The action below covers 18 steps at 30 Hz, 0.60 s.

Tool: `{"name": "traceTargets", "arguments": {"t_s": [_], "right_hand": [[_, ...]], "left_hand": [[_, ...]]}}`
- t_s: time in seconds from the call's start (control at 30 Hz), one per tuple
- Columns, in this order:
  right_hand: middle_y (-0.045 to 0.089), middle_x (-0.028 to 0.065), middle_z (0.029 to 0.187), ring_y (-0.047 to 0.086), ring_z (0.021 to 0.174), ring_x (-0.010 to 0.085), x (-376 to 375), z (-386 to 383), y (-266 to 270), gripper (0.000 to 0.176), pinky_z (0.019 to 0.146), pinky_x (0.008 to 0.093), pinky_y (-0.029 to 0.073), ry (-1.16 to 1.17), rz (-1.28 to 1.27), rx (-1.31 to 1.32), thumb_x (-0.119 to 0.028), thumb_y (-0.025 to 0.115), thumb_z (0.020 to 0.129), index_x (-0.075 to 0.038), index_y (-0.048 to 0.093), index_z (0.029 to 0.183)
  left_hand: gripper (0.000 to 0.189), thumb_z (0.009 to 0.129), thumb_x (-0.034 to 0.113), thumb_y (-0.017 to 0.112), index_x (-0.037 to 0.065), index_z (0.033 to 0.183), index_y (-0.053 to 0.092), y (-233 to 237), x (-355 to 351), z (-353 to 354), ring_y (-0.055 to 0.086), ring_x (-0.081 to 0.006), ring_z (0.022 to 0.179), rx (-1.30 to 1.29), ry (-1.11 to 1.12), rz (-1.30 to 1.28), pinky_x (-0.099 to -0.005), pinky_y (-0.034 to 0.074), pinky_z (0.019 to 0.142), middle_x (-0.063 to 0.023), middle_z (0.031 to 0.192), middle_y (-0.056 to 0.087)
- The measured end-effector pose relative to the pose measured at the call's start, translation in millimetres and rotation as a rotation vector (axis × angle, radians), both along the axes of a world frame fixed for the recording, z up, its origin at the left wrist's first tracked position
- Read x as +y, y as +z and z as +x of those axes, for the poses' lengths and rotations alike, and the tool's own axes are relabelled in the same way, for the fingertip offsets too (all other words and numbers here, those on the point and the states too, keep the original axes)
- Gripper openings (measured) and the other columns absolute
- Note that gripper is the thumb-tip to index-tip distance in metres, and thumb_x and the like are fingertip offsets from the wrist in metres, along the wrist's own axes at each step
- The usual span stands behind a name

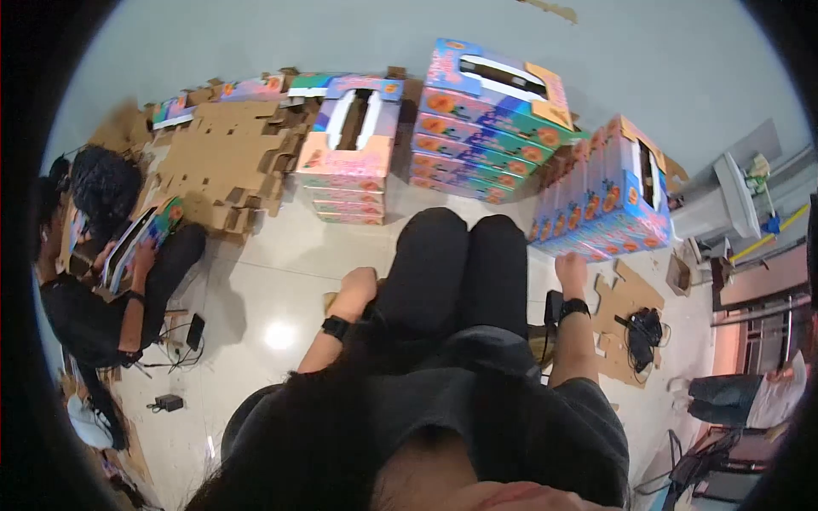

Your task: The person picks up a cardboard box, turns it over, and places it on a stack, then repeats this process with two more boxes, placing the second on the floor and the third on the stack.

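Note:
My left hand (358,286) is closed beside my left knee, with no object showing in it. To the right of my right knee, my right hand (571,267) is also closed, just below the lower edge of a row of printed boxes (596,200). Its fingertips are hidden, and nothing sticks out of it. Beyond my knees stand a stack of colourful boxes (490,111) and a narrower stack (351,153), both topped by a box with a long slot.
Flattened cardboard (217,157) lies at the upper left. A seated co-worker (94,307) at left handles a printed box. Cables and an adapter (169,403) lie on the floor. At right are more cardboard (615,324), a black cable bundle (643,341) and another person (741,400).

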State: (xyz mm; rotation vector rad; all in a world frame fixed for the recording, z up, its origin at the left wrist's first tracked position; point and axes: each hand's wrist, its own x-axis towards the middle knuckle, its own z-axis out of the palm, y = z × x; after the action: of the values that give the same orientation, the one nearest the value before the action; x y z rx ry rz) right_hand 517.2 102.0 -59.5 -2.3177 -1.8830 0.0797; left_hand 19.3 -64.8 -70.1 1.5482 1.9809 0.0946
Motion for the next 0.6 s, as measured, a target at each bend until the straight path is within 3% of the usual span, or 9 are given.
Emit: {"name": "traceTargets", "arguments": {"t_s": [0.03, 0.1, 0.17, 0.23, 0.33, 0.37, 0.47, 0.5, 0.6], "right_hand": [[0.064, 0.0233, 0.094, 0.061, 0.09, 0.039, 9.8, 4.8, 12.9, 0.034, 0.078, 0.0475, 0.05, 0.018, 0.197, 0.065, -0.034, 0.064, 0.077, -0.001, 0.066, 0.087], [0.06, 0.0202, 0.085, 0.058, 0.082, 0.0386, 33.1, 6.8, 54.9, 0.032, 0.073, 0.0478, 0.048, 0.043, 0.613, -0.127, -0.033, 0.067, 0.075, -0.002, 0.064, 0.083], [0.057, 0.0182, 0.084, 0.055, 0.082, 0.0386, 47.6, 1.9, 114.8, 0.035, 0.076, 0.0482, 0.045, 0.028, 0.867, -0.173, -0.034, 0.067, 0.075, -0.002, 0.062, 0.088], [0.058, 0.0223, 0.102, 0.053, 0.1, 0.0401, 67.6, 7.9, 155.8, 0.045, 0.089, 0.0484, 0.042, -0.079, 0.857, -0.143, -0.035, 0.066, 0.076, -0.003, 0.059, 0.106], [0.05, 0.0266, 0.125, 0.046, 0.118, 0.0411, 104.9, 34.2, 165.1, 0.059, 0.1, 0.0485, 0.037, -0.023, 0.998, -0.278, -0.037, 0.064, 0.078, -0.003, 0.052, 0.124], [0.04, 0.0235, 0.14, 0.036, 0.131, 0.039, 117.2, 44.4, 157.1, 0.066, 0.107, 0.0529, 0.028, -0.045, 0.857, -0.174, -0.042, 0.061, 0.081, -0.009, 0.044, 0.136], [0.039, 0.0169, 0.144, 0.035, 0.133, 0.0369, 145.0, 70.5, 95.2, 0.062, 0.107, 0.0598, 0.023, -0.076, 0.485, -0.233, -0.045, 0.056, 0.085, -0.016, 0.044, 0.138], [0.037, 0.0109, 0.147, 0.032, 0.135, 0.0342, 144.0, 78.2, 82.3, 0.058, 0.107, 0.0632, 0.019, -0.043, 0.509, -0.244, -0.045, 0.053, 0.087, -0.022, 0.042, 0.14], [0.036, 0.0116, 0.147, 0.033, 0.135, 0.0338, 140.8, 73.8, 79.1, 0.06, 0.107, 0.0624, 0.02, -0.049, 0.544, -0.234, -0.045, 0.055, 0.086, -0.022, 0.042, 0.14]], "left_hand": [[0.033, 0.085, 0.029, 0.058, -0.001, 0.09, 0.069, 2.2, 0.4, 1.6, 0.063, -0.0402, 0.093, -0.001, 0.003, -0.003, -0.0452, 0.05, 0.081, -0.0247, 0.095, 0.065], [0.034, 0.085, 0.031, 0.058, -0.001, 0.09, 0.069, 9.0, 0.0, 3.3, 0.062, -0.0407, 0.093, 0.006, 0.003, -0.016, -0.0454, 0.05, 0.08, -0.0249, 0.095, 0.065], [0.033, 0.084, 0.03, 0.057, -0.001, 0.089, 0.069, 14.6, 1.4, 4.1, 0.062, -0.0412, 0.093, -0.014, 0.014, -0.056, -0.0459, 0.049, 0.081, -0.0252, 0.094, 0.065], [0.03, 0.082, 0.027, 0.058, 0.0, 0.089, 0.069, 4.2, 5.0, -0.3, 0.062, -0.0411, 0.093, -0.022, 0.013, -0.073, -0.0461, 0.049, 0.08, -0.0253, 0.093, 0.065], [0.028, 0.08, 0.024, 0.058, 0.001, 0.091, 0.069, -20.6, 9.8, -9.2, 0.062, -0.0403, 0.094, -0.016, -0.015, -0.108, -0.046, 0.048, 0.08, -0.0249, 0.094, 0.065], [0.029, 0.081, 0.025, 0.056, 0.001, 0.09, 0.069, -19.6, 9.9, -9.4, 0.062, -0.0399, 0.094, -0.01, -0.027, -0.139, -0.0463, 0.049, 0.081, -0.0245, 0.096, 0.065], [0.032, 0.081, 0.029, 0.055, 0.003, 0.091, 0.07, -35.5, 10.9, -16.0, 0.062, -0.0395, 0.096, 0.004, -0.041, -0.21, -0.046, 0.049, 0.082, -0.0242, 0.099, 0.064], [0.033, 0.081, 0.03, 0.055, 0.003, 0.092, 0.07, -44.2, 12.3, -20.2, 0.062, -0.0394, 0.097, 0.013, -0.05, -0.227, -0.0458, 0.049, 0.082, -0.0241, 0.099, 0.064], [0.035, 0.082, 0.031, 0.054, 0.002, 0.094, 0.07, -75.6, 7.5, -37.8, 0.061, -0.0406, 0.098, -0.035, -0.045, -0.214, -0.0456, 0.049, 0.083, -0.0253, 0.099, 0.064]]}}
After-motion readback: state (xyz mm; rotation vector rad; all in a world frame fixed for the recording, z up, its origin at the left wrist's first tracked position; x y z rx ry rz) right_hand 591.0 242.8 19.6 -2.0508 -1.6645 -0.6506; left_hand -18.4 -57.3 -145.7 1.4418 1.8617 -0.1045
